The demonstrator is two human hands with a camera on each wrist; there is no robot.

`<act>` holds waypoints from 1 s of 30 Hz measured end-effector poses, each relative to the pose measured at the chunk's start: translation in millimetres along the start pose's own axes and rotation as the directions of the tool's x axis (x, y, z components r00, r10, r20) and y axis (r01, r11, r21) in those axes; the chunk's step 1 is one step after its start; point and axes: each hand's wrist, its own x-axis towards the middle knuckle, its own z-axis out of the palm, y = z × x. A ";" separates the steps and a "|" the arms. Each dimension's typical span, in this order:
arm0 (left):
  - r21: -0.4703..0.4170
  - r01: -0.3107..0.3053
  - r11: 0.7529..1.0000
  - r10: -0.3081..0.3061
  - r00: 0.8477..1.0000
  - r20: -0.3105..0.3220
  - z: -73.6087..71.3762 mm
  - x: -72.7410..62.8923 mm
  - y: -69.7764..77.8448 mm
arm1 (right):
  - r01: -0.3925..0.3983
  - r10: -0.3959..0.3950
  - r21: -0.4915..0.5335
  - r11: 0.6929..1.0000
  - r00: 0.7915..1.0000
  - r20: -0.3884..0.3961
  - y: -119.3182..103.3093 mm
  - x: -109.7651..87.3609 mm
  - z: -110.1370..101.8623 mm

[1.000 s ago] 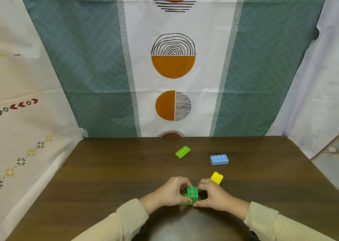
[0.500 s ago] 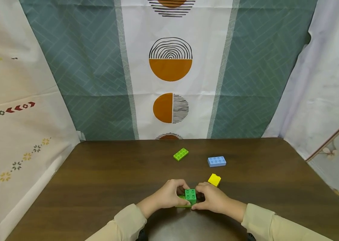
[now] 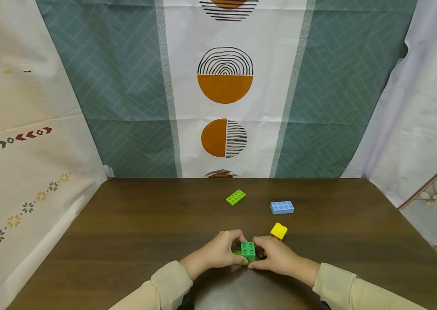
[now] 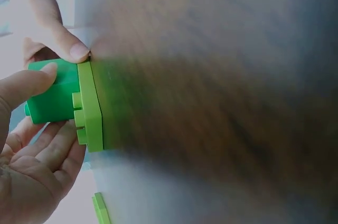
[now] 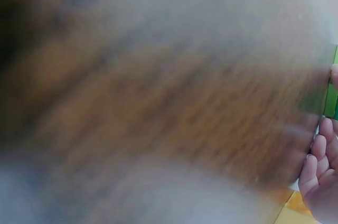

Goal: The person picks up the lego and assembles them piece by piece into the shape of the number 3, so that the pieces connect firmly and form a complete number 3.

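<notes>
A green square building brick sits at one end of a flat lime green brick, studs facing up in the head view. My left hand grips the green brick, thumb on the near side and fingers on the far side. From the right, my right hand pinches the end of the flat lime brick under it; its thumb tip touches that end in the left wrist view. Both bricks are close to the tabletop; whether their studs are fully pressed together cannot be told. The right wrist view shows only a sliver of them.
Just beyond my right hand lies a yellow brick. Farther back are a light blue brick and another flat lime brick. The brown wooden table meets hanging cloths at the back and sides.
The head view has shifted slightly. Both hands stay at the green brick and the flat lime brick, with barely any movement. The other bricks have not moved on the table.
</notes>
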 end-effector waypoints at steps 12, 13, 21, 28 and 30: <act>0.011 0.016 1.000 -0.016 1.000 -0.005 0.7 -0.2 1.0 | 0.000 -0.001 -0.019 1.000 0.999 -0.036 -3.4 -2.5 1.6; 0.015 0.015 1.000 -0.014 1.000 -0.006 1.0 -0.3 1.0 | 0.008 -0.009 -0.016 1.000 0.999 -0.041 -3.5 -2.7 1.4; 0.043 0.011 0.999 -0.010 1.000 -0.021 1.3 -0.9 1.0 | 0.023 -0.021 0.060 0.998 0.999 -0.035 -3.6 -5.8 -0.8; 0.070 0.009 0.998 -0.006 0.999 -0.054 2.3 -0.9 -0.1 | 0.042 -0.033 0.137 0.990 0.997 -0.067 -1.6 -10.1 -1.8; 0.064 0.006 0.998 -0.003 0.998 -0.057 2.4 -1.1 -0.1 | 0.051 -0.039 0.142 0.989 0.996 -0.081 -1.5 -10.7 -2.3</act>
